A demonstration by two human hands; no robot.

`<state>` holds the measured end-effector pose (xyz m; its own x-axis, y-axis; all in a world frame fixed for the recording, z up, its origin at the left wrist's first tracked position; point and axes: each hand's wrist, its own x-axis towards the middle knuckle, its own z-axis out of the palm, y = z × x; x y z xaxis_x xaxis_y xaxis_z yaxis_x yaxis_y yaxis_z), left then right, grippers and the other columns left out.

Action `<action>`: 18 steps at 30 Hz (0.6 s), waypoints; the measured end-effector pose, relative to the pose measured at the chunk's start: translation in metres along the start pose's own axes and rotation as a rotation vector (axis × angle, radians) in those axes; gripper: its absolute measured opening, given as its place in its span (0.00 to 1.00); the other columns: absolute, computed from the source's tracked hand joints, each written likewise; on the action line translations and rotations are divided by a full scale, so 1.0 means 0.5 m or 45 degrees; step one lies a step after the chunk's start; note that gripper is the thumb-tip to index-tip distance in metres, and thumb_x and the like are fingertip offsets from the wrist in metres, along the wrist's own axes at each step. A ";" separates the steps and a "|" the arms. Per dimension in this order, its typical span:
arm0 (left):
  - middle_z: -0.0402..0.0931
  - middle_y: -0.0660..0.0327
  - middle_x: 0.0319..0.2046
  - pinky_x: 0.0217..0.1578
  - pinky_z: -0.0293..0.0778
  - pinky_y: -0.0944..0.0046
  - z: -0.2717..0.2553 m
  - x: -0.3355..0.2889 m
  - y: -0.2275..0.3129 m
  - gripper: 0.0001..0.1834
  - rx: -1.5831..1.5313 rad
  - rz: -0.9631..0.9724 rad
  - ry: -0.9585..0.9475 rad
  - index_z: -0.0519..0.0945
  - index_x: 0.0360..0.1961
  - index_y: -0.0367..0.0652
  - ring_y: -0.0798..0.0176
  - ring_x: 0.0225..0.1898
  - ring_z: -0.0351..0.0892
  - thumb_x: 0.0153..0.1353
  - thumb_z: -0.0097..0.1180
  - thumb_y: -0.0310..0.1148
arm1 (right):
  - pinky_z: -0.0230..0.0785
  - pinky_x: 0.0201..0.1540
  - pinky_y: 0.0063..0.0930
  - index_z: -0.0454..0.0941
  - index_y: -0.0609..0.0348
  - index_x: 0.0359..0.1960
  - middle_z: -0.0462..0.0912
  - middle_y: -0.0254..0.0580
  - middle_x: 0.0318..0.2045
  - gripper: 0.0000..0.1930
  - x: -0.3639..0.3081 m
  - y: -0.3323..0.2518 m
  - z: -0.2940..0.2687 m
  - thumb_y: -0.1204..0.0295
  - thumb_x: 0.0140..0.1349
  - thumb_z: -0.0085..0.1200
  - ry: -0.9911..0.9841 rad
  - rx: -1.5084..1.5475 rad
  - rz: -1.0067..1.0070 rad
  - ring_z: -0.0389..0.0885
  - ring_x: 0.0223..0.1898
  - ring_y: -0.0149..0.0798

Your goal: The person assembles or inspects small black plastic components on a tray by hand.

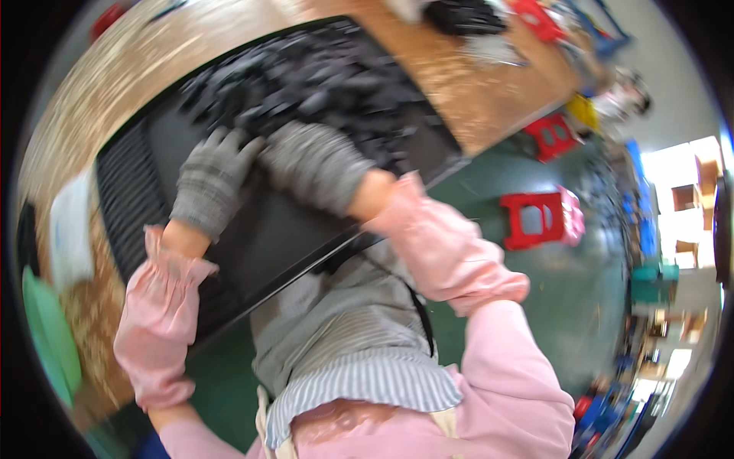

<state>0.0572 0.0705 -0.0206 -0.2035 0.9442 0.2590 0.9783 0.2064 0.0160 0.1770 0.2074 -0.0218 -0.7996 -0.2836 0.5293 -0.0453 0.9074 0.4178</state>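
Observation:
A large black tray (245,237) lies on the wooden table in front of me. Many small dark grey and black pieces (321,84) are heaped over its far part; motion blur hides their exact kind. Along the tray's left side, similar dark pieces (130,180) lie in neat, close rows. My left hand (205,183), in a grey knit glove, rests at the near edge of the heap, fingers stretched and apart. Just right of it, my right hand (317,164), gloved alike, bends over the pieces with its fingers turned down and smeared, so any grip is hidden.
A white sheet or packet (73,229) and a light green rounded object (50,336) are at the table's left. Black items in clear plastic (466,19) lie at the far right. Red stools (539,218) stand on the green floor, and another person (623,99) is beyond.

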 end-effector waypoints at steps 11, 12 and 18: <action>0.75 0.57 0.31 0.33 0.74 0.61 -0.053 -0.029 0.027 0.08 -0.426 -0.166 0.074 0.76 0.33 0.41 0.55 0.30 0.77 0.48 0.56 0.25 | 0.71 0.37 0.32 0.75 0.58 0.35 0.76 0.44 0.30 0.08 -0.020 0.026 -0.023 0.73 0.51 0.54 0.019 1.368 0.545 0.76 0.34 0.45; 0.75 0.60 0.29 0.31 0.73 0.65 -0.056 -0.046 0.029 0.08 -0.792 -0.302 0.160 0.75 0.33 0.39 0.62 0.29 0.76 0.50 0.56 0.23 | 0.70 0.38 0.25 0.75 0.60 0.35 0.77 0.42 0.30 0.07 -0.010 0.016 -0.021 0.76 0.53 0.54 0.059 1.619 0.668 0.77 0.33 0.36; 0.77 0.64 0.26 0.26 0.70 0.75 -0.022 -0.098 0.014 0.05 -1.435 -0.638 0.149 0.76 0.33 0.36 0.74 0.25 0.73 0.54 0.56 0.19 | 0.69 0.37 0.20 0.74 0.64 0.35 0.77 0.34 0.29 0.07 0.042 -0.036 0.004 0.74 0.57 0.54 0.012 2.473 0.910 0.73 0.32 0.24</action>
<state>0.0743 0.0230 -0.0227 -0.6166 0.7843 0.0686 0.2924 0.1472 0.9449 0.1600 0.1858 -0.0196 -0.9571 0.1949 0.2143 -0.2357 -0.0938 -0.9673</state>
